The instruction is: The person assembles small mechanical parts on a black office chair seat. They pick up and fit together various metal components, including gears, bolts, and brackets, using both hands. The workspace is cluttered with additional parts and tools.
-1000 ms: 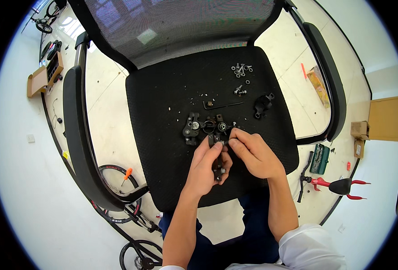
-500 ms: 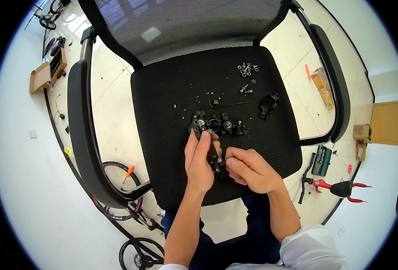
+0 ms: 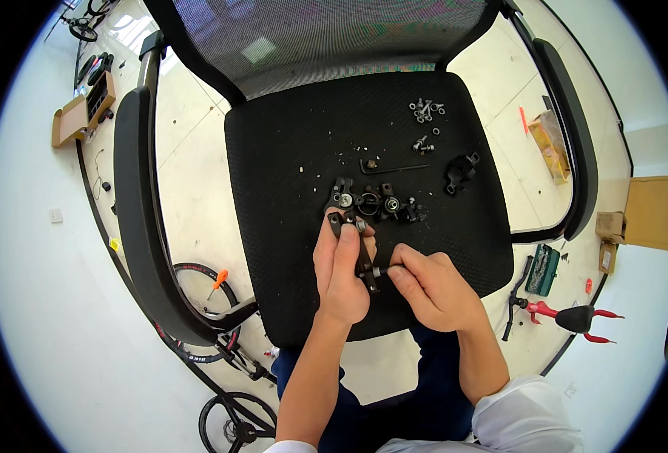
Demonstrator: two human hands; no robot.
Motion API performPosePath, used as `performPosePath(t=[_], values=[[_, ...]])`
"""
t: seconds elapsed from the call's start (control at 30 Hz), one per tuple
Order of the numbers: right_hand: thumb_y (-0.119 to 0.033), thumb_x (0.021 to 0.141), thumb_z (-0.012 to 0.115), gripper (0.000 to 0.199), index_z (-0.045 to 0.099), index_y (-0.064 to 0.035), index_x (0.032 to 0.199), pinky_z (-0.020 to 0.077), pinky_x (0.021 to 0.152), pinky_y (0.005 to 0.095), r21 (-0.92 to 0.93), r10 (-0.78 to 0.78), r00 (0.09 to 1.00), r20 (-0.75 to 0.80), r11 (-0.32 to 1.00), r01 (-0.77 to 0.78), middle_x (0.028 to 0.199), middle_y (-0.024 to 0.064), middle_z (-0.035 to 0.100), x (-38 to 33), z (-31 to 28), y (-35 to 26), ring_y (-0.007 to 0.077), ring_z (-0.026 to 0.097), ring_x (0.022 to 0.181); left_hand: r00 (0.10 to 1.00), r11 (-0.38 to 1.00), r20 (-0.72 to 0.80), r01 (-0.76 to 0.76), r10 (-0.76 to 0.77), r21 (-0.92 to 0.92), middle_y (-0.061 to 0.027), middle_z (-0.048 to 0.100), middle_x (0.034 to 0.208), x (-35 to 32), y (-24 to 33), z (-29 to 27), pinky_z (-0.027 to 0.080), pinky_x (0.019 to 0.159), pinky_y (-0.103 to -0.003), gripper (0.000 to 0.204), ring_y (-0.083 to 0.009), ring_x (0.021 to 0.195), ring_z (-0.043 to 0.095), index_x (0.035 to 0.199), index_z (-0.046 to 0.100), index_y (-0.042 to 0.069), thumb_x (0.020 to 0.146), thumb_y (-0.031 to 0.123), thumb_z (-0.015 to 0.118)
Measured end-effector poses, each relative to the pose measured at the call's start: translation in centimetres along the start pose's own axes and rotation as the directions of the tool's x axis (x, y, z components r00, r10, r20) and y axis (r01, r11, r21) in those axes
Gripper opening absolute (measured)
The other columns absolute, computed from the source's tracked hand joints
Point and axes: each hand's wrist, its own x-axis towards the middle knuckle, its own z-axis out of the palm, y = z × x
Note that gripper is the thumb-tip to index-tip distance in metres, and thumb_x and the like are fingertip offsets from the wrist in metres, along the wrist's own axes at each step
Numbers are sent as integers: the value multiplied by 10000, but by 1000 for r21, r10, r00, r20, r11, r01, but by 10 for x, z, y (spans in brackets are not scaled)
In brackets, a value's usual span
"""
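My left hand point(image 3: 341, 275) is closed around a narrow dark metal bracket point(image 3: 365, 260), held tilted above the front of the chair seat. A silver bolt point(image 3: 361, 225) sits in the bracket's upper end. At its lower end, a second bolt point(image 3: 377, 272) sticks out to the right. My right hand point(image 3: 432, 291) pinches this bolt's outer end between thumb and forefinger; the fingertips hide part of it. Just beyond my left hand lie dark mechanical brake-like parts point(image 3: 391, 204), resting on the black seat point(image 3: 281, 226).
An L-shaped hex key point(image 3: 398, 167), a black clamp-like part point(image 3: 461, 174) and loose bolts and washers point(image 3: 427, 110) lie farther back on the seat. Armrests point(image 3: 134, 204) flank it. Around it on the floor are a bicycle wheel point(image 3: 198, 275), an orange screwdriver point(image 3: 220, 279) and a green toolbox point(image 3: 543, 269).
The whole view has shifted slightly. My right hand's fingers have drawn a little right of the bracket and changed their pinch, showing more of the lower bolt. My left hand keeps its hold.
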Motion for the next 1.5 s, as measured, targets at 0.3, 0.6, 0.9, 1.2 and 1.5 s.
performPosePath(t=[0.3,0.6,0.9,1.2,1.5], values=[[-156,1000,436,240,444,-18,803,332,446,282,411,174,977,122,887,-209,530,31,429,-1,4,13,120,400,461,984,955,22,-178,178,237,13,426,726,-4,0,3,300,544,-213,308,-48,608,357,902,432,55,1036,331,396],[-224,1028,413,259,405,-94,804,187,387,225,746,351,893,282,505,-434,562,-65,265,0,13,16,43,218,445,942,775,142,-332,305,538,-70,529,651,1,-11,-9,384,471,-304,221,-192,525,528,974,428,9,1006,221,486],[-267,1023,410,336,339,-154,715,118,361,222,774,511,685,519,58,-630,565,-70,225,-3,13,24,41,164,436,898,615,369,-433,238,659,-132,611,618,0,-17,-22,448,452,-393,189,-325,517,620,951,482,3,941,157,590],[-267,1020,425,336,346,-140,718,160,298,190,772,441,767,466,221,-596,556,-54,241,5,0,19,34,197,413,953,902,301,-117,-15,415,-54,506,598,7,2,-18,365,515,-282,290,-125,525,457,888,575,-8,1003,245,491],[-267,1001,386,313,352,-163,708,112,298,167,802,334,733,592,-159,-575,536,-79,216,-7,-21,18,23,154,415,970,851,227,-191,87,489,-31,543,582,5,3,-15,392,472,-254,253,-93,491,510,865,616,-3,1001,186,515]])
